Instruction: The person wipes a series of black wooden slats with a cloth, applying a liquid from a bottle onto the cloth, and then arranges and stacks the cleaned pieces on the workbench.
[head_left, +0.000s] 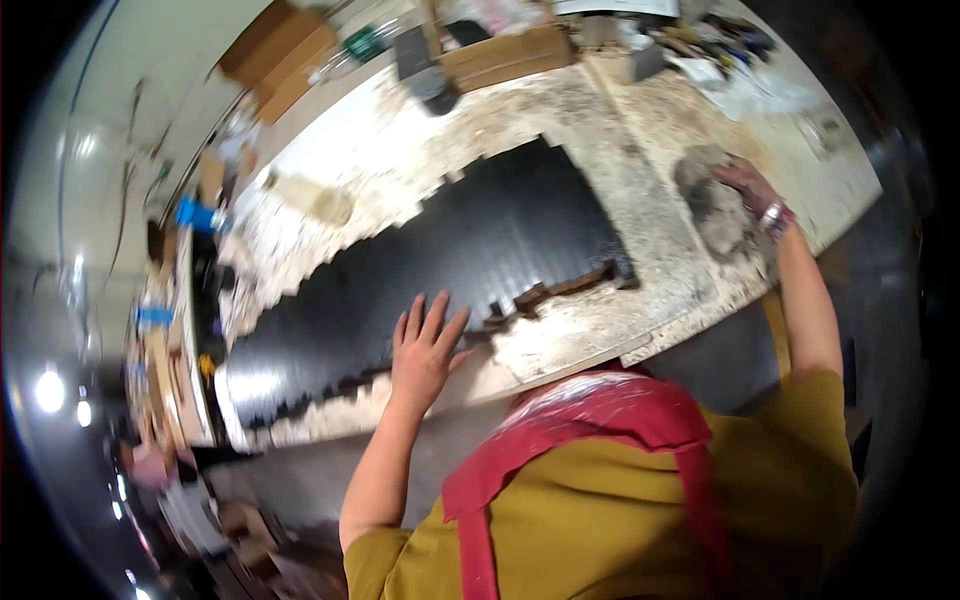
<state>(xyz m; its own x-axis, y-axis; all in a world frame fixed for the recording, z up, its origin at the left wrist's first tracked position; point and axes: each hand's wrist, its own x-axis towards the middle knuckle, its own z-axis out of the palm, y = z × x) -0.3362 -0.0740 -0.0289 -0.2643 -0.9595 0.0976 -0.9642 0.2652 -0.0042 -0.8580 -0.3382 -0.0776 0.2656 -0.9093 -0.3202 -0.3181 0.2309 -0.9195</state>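
A long black panel [450,240] lies slantwise across the stained white worktable [650,200]. Both long edges are stepped, and brown uneven bits show along the near one. My left hand [430,345] rests on that near edge, palm down, fingers spread, holding nothing. Off the panel's right end, a grey, dusty, crumpled rag [720,215] sits on the tabletop. My right hand [750,185], its skin darkly smudged, has its fingers bent over the right side of this rag. Part of the rag is under the hand.
A clear bottle [310,198] lies beyond the panel, and a blue object [200,215] is at the table's left end. Along the back stand a cardboard box [508,60], a dark grey block [425,75] and an open brown carton [278,55]. Small tools [725,45] clutter the far right.
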